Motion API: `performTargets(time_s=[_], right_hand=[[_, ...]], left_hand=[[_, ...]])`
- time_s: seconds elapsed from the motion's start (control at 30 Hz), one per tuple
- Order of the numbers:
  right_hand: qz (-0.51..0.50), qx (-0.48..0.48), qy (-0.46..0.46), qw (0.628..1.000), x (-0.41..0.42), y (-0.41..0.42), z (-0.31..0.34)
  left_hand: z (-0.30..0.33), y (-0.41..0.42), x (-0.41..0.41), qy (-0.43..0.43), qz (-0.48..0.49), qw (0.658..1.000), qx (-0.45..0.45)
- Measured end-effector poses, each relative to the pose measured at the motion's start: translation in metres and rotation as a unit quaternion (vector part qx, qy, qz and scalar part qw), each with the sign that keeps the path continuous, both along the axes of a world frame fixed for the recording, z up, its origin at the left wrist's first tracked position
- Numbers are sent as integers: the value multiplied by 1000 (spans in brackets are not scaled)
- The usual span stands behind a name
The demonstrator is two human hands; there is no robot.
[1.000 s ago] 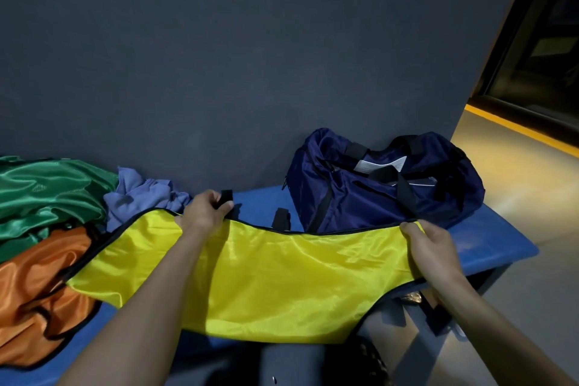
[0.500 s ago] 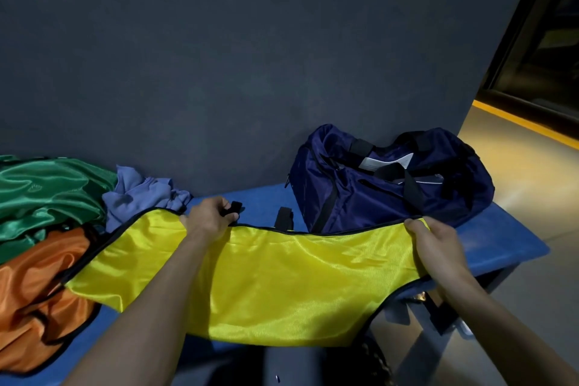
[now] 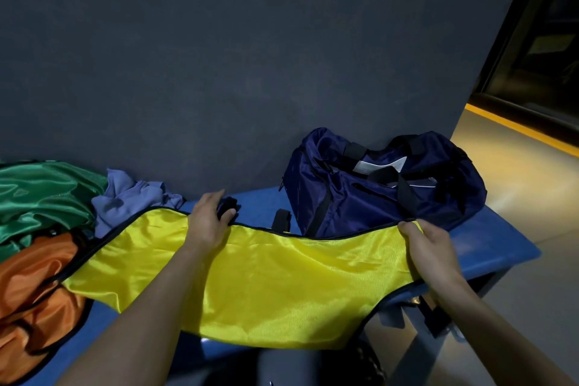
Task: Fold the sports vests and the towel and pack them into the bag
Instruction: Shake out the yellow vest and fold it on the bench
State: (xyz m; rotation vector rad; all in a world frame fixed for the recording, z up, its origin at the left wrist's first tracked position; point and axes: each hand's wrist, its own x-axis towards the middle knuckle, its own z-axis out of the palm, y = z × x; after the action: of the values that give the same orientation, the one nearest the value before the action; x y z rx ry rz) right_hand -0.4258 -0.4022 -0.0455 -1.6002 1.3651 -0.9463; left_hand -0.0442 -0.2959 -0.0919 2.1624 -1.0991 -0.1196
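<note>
A yellow sports vest (image 3: 282, 279) with black trim lies spread across the blue bench (image 3: 498, 244). My left hand (image 3: 208, 218) holds its upper edge near a black strap, thumb pinching the trim. My right hand (image 3: 426, 247) grips the vest's right corner. Behind the vest, against the wall, stands the open navy bag (image 3: 376, 194). At the left lie a green vest (image 3: 44, 194), an orange vest (image 3: 34, 298) and a crumpled lilac towel (image 3: 131, 197).
A dark grey wall (image 3: 250, 56) runs right behind the bench. The bench ends just right of the bag; beyond it is tan floor (image 3: 526, 185) with a yellow line and a dark doorway. A dark object sits below the bench's front edge.
My left hand has loosened on the vest's top edge, its fingers lifting off the black strap. The right hand keeps its grip on the corner. The vest has barely shifted.
</note>
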Motion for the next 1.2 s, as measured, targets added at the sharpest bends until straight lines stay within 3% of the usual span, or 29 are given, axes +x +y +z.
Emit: performTargets(time_s=[0.1, 0.17, 0.27, 0.33, 0.53, 0.7, 0.77, 0.97, 1.2], right_hand=[[-1, -3, -2, 1000, -1, 0, 0], [0, -4, -8, 1000, -2, 1, 0], [1, 4, -29, 1000, -3, 1, 1], [-5, 11, -50, 999, -2, 3, 2], [-36, 18, -114, 993, -13, 3, 19], [-52, 15, -109, 993, -21, 5, 21], [-50, 20, -113, 992, -21, 7, 21], [-44, 40, -180, 982, -23, 21, 37], [54, 101, -222, 968, 9, 60, 87]], left_hand=[[14, 1, -21, -130, 2, 991, -36], [29, 3, -54, -149, -97, 982, -59], [21, 10, -96, -184, -263, 947, 12], [1, 13, -100, -233, -310, 920, 64], [-11, 30, -121, -245, -300, 913, 130], [-4, 32, -132, -245, -247, 936, 49], [-8, 33, -132, -268, -289, 919, 17], [-11, 36, -138, -241, -364, 897, 64], [26, 55, -109, -188, -342, 918, 62]])
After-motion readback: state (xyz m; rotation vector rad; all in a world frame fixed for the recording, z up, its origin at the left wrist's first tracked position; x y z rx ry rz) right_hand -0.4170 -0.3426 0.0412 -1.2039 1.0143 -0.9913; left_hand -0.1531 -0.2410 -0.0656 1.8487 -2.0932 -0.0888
